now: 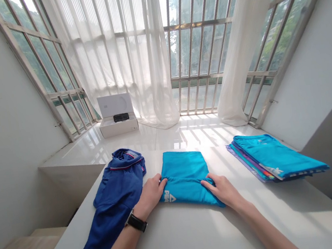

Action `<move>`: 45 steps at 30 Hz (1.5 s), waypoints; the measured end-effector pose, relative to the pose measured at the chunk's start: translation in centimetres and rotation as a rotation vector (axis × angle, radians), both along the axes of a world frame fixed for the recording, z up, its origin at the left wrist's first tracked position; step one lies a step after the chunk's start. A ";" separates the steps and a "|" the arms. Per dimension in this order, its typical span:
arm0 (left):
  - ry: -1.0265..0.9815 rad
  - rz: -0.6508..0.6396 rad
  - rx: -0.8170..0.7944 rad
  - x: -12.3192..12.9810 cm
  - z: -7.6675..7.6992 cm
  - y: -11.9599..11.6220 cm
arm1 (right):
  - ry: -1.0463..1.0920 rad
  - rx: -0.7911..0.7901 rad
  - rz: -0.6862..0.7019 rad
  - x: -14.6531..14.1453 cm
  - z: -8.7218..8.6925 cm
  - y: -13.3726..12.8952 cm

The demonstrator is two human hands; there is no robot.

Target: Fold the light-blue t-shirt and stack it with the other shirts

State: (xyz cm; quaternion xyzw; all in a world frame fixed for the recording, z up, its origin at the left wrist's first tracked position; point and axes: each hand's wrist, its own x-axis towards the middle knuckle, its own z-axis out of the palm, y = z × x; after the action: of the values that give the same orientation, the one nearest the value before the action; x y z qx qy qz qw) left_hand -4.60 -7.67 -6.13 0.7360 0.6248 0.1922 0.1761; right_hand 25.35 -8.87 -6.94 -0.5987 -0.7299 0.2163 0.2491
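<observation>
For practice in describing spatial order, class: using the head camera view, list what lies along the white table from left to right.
Blue collared garment → left hand → folded turquoise garment → right hand → stack of folded garments

Over on the left, a rumpled royal-blue garment [117, 194] with red-trimmed collar; to the right, a stack of folded turquoise clothes [278, 157]; and far back by sheer white curtains [118, 52], an open white box [118, 125] holding a black device [121, 117]!
</observation>
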 end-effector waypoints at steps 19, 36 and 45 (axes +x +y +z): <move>0.225 -0.011 -0.018 0.2 1.0 -0.5 | 0.096 0.000 -0.062 0.4 0.2 0.2; 0.185 -0.037 0.024 -0.2 0.4 -0.2 | 0.336 -0.176 -0.101 1.7 0.3 1.0; 0.203 -0.027 0.014 -0.1 0.7 -0.4 | 0.326 -0.215 -0.068 1.4 0.7 0.4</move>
State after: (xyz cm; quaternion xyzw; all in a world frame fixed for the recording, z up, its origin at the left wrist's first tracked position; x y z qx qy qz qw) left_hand -4.70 -8.09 -5.40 0.7614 0.6279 0.1186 0.1091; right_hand 26.79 -8.47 -6.27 -0.6034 -0.6319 0.3784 0.3057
